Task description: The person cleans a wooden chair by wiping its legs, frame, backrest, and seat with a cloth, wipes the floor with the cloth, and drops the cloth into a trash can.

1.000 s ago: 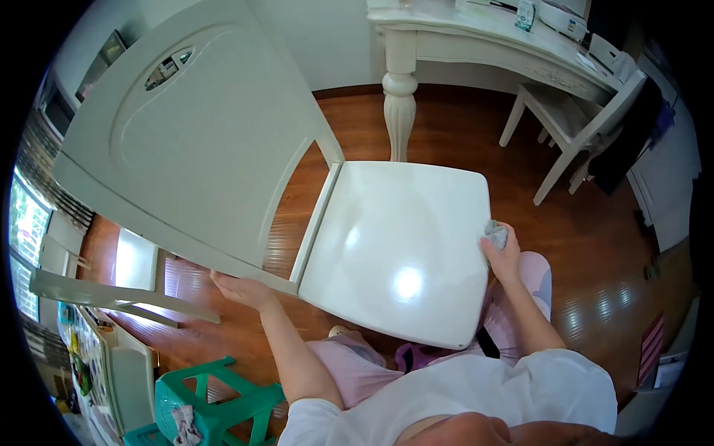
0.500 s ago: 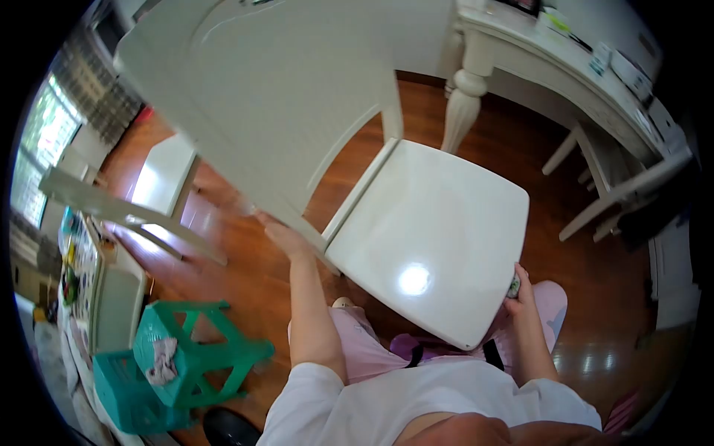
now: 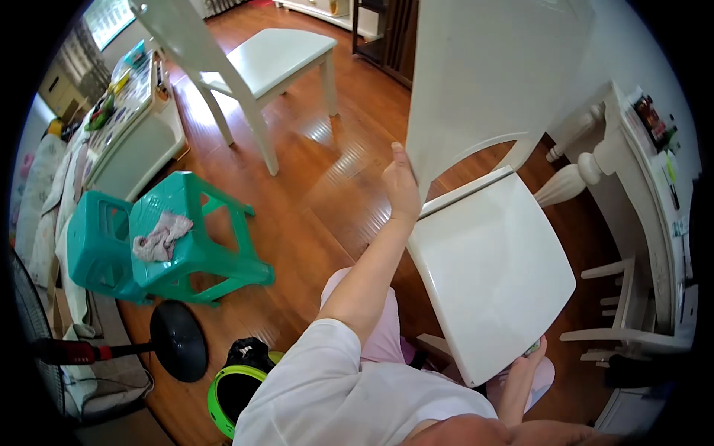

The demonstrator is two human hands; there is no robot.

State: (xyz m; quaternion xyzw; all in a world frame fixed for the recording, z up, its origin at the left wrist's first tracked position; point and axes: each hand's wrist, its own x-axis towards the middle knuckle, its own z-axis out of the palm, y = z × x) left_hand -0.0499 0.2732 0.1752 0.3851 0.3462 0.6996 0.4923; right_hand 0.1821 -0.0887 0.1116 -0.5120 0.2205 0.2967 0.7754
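A glossy white chair point(image 3: 491, 275) stands tilted before me, its seat facing up at me and its tall back rising beyond. My left hand point(image 3: 402, 186) grips the side edge of the backrest just above the seat, thumb up, with the fingers hidden behind it. Low at the seat's front corner, my right hand point(image 3: 529, 360) is closed around a small green-and-white patterned thing point(image 3: 532, 347) whose kind I cannot make out. That thing lies against or just under the seat edge.
Left are two green plastic stools point(image 3: 167, 234), one bearing a crumpled cloth point(image 3: 162, 236), a fan base point(image 3: 178, 340) and a lime-green bin point(image 3: 223, 401). Another white chair point(image 3: 279, 59) stands beyond. A white table point(image 3: 647, 171) with bottles and a further chair point(image 3: 625, 305) are right.
My view has swung left, bringing the bin and fan base into sight. The held chair now appears farther right and turned. Both hands keep their places on it.
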